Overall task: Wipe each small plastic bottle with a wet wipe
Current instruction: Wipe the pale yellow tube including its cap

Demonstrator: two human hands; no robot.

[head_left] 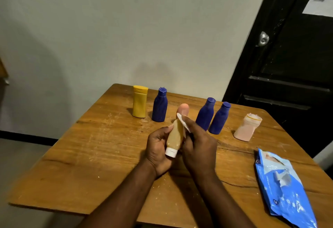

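The fingers of my left hand [158, 148] curl round the tan bottle [175, 136], white cap toward me, above the counter [90, 146]. My right hand [198, 143] fingers pinch the wet wipe [182, 121] against its far end. Behind stand a yellow bottle [139, 101] and a blue bottle [159, 107]; the wipes pack [281, 184] lies on my right.

Bare table [72, 164] lies open at my lower left; a row from yellow bottle [139, 101] to pink bottle [246, 128] bars mid-frame; wipes pack [282, 188] blocks lower right.
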